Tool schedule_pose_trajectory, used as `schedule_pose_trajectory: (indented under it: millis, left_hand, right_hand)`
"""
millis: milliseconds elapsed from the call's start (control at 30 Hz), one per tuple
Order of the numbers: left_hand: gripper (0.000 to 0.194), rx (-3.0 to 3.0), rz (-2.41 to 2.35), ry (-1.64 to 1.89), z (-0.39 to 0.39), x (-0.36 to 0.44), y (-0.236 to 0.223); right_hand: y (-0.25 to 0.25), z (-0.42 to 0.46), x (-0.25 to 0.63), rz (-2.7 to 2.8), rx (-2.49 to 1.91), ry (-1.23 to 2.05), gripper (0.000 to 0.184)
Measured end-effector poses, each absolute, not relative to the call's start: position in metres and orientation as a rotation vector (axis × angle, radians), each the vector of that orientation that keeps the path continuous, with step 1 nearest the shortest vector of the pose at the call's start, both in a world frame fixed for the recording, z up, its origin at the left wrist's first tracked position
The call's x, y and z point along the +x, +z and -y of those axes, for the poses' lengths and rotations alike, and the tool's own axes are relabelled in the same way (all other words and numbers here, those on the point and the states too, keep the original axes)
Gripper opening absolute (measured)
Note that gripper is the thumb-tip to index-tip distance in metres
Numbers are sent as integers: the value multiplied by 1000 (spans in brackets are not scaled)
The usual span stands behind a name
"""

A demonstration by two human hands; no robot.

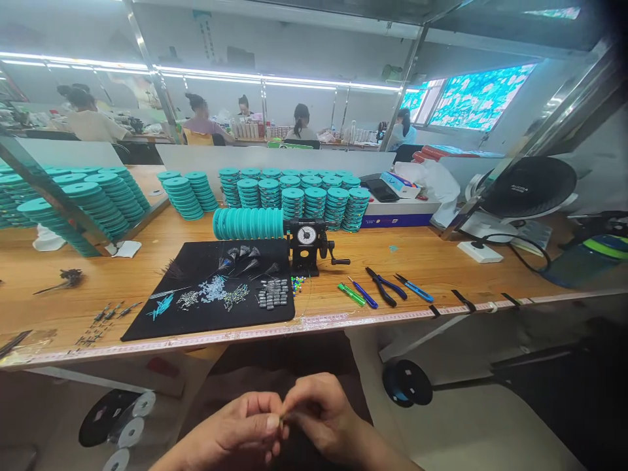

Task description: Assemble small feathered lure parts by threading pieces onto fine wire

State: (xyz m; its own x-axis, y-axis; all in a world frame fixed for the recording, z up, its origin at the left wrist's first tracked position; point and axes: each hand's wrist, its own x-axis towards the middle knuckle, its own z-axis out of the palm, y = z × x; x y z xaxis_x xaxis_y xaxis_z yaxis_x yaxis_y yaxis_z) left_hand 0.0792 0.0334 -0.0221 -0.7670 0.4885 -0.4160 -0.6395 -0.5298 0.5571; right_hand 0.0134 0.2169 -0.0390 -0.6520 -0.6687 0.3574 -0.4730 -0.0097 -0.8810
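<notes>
My left hand (238,422) and my right hand (324,409) meet fingertip to fingertip below the table's front edge, over a dark cloth (289,356). Both are closed in a pinch. A tiny item shows between the fingertips, too small to name. Beyond them, on the table, lies a black mat (191,261) with heaps of small parts: grey cylinders (273,294), clear bluish pieces (212,288), metal bits (236,297) and turquoise sticks (161,305). Behind the mat stands a black hand-crank winder (307,245) carrying a row of turquoise spools (248,224).
Stacked turquoise spools (314,203) line the table's back. To the right lie a green screwdriver (351,295), a blue screwdriver (364,293), pliers (385,286) and a blue cutter (415,288). A measuring tape (324,321) runs along the front edge. A fan (527,193) stands right. Several people sit beyond.
</notes>
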Motion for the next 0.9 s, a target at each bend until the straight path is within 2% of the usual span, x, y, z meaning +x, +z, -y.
schedule_pose_trajectory:
  millis: [67,133,200,267,367,467,533,600,667,900]
  left_hand:
    - [15,-309,-999,2401,-30,78,-26]
    - [15,-356,-1017,2492,-27,77,-30]
    - [15,-435,-986,2540,-24,77,-32]
    - [17,-531,-945,2579,-23,78,-31]
    - [21,-661,-873,2655,-23,81,-28]
    - [24,-738,-794,2737,-21,82,-28]
    - [23,-797,-780,2759,-19,82,-30]
    - [19,-866,-780,2757,-17,80,-32]
    - [14,-910,-789,2757,-16,78,-32]
    - [4,-873,-915,2775,-40,57,-20]
  right_hand:
    - [-42,-210,6,-2156,-886,-1810,14]
    - [-46,-208,-4,-2259,-593,-1881,20]
    - [-48,-210,-15,-2386,-454,-1942,24]
    - [-50,-214,-21,-2617,-515,-1905,19]
    - [-57,-210,-22,-3028,-886,-1592,10]
    - [-70,-194,-21,-3210,-1195,-1214,16]
    - [-77,-182,-23,-3260,-1296,-1114,14]
    - [-76,-177,-26,-3294,-1349,-1115,11]
    - [-66,-182,-29,-3310,-1360,-1213,15]
    - [-1,-221,-18,-3306,-1214,-1511,11]
